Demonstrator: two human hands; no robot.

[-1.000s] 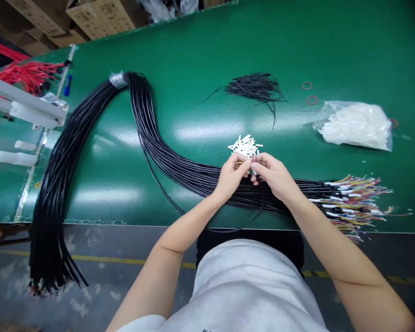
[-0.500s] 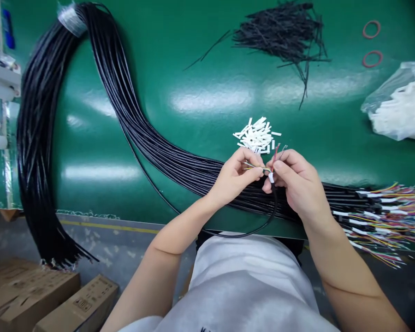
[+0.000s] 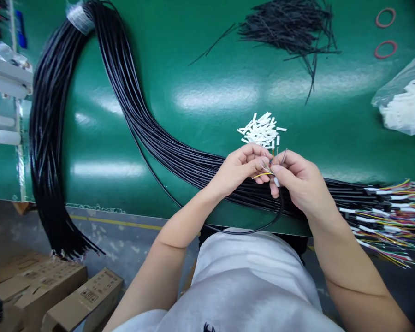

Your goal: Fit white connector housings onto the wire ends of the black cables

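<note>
My left hand (image 3: pixel 240 168) and my right hand (image 3: pixel 297 182) meet over the green table (image 3: pixel 200 69), both pinched on the end of one black cable (image 3: pixel 263 227) that loops below them. Thin coloured wires fan out between my fingertips, and a short white sleeve sits on the cable end by my right thumb. A small heap of white sleeves (image 3: pixel 262 130) lies just beyond my hands. Under my wrists runs a thick bundle of black cables (image 3: pixel 131 106), whose coloured wire ends (image 3: pixel 390 216) spread at the right.
A pile of thin black strips (image 3: pixel 290 23) lies at the far side, two red rubber rings (image 3: pixel 385 48) to its right, and a clear bag of white parts (image 3: pixel 406 103) at the right edge. Cardboard boxes (image 3: pixel 55 295) stand on the floor at lower left.
The view has moved closer and lower over the table. My hands have shifted slightly right, and the coloured wires are now spread between my fingertips.
</note>
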